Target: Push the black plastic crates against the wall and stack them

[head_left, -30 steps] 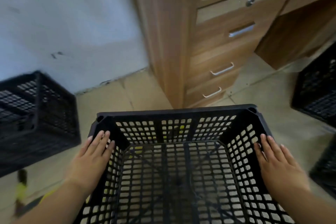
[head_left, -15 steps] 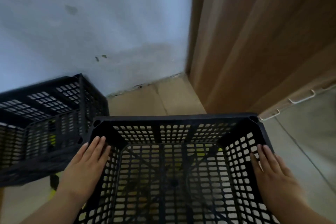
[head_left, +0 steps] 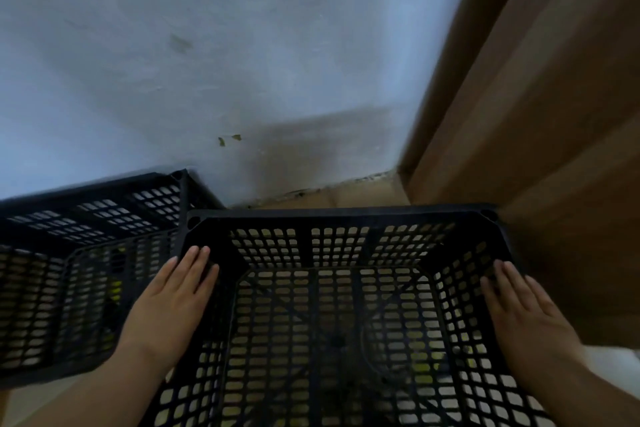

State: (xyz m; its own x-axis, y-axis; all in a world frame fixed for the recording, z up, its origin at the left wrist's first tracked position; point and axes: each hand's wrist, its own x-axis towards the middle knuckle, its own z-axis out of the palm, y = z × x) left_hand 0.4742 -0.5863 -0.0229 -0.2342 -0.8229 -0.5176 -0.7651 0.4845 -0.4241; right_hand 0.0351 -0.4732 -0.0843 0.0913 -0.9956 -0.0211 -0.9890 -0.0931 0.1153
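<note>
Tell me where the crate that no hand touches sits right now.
Head view, lower left: the free crate stands by the wall, just left of the middle crate, which the left hand presses.

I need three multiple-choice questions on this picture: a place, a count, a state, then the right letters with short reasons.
1. Where does the second crate stand, seen from the crate under the hands?
A) at its left B) at its right C) on top of it
2. How many black crates show?
A) one B) two C) four
3. How do the left hand and the right hand lie?
A) both in fists B) one lifted away C) both flat, fingers straight, on the crate's sides

1 A: it stands left, by the wall. 2 B: only these two appear. 3 C: each palm rests on one side.
</note>
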